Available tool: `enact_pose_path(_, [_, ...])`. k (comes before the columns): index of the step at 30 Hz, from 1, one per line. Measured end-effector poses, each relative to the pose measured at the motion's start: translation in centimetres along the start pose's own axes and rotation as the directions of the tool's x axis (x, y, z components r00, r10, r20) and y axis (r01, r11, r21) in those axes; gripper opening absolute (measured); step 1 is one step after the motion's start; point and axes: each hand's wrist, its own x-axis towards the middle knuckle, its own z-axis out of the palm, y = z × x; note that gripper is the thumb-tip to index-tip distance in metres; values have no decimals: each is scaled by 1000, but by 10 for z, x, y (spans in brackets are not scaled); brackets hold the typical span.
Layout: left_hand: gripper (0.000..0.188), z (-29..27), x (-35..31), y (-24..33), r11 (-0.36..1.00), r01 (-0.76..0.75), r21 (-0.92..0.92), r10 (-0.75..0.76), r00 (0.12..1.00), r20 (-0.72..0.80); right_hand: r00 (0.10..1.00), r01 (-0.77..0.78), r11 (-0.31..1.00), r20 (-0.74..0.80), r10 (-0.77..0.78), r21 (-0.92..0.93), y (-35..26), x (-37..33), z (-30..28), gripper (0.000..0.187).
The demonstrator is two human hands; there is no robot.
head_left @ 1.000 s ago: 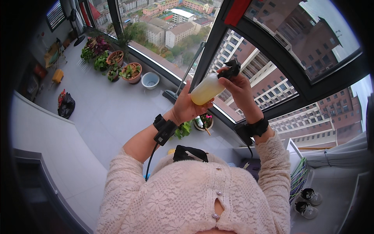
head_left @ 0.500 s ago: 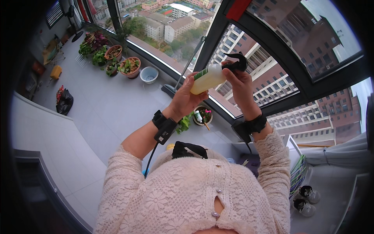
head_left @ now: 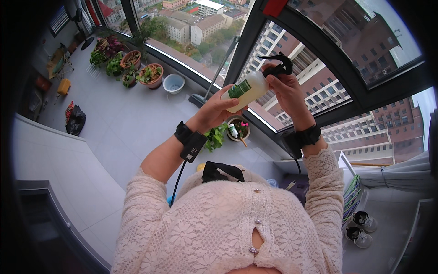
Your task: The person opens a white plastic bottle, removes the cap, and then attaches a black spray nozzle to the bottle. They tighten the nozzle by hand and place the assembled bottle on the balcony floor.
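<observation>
A spray bottle of pale yellow liquid, with a green label, is held up tilted in front of the window. My left hand is wrapped round its lower end, thumb across the label side. At the upper right end, my right hand grips the black spray head near the bottle's neck. I cannot tell whether the head is screwed tight. Below, a plant pot on the floor has a small white bottle lying in it.
Potted plants and a pale blue basin line the window side. A broom leans by the glass. A black bag lies on the left, shoes at the lower right. Large window frames stand close beyond my hands.
The spray bottle has turned so more of its green label shows. My right hand and the spray head have moved slightly right; the left hand still holds the bottle's base.
</observation>
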Motion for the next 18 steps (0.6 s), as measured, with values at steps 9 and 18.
enact_pose_path(9, [65,-1,6,-14,925,-236,297,294,942,-165,982,19,999,-187,-24,-26,18,2,11,19])
enact_pose_path(18, [60,8,-1,-7,947,-268,178,287,954,-92,998,35,999,-42,-36,-7,5,5,2,23])
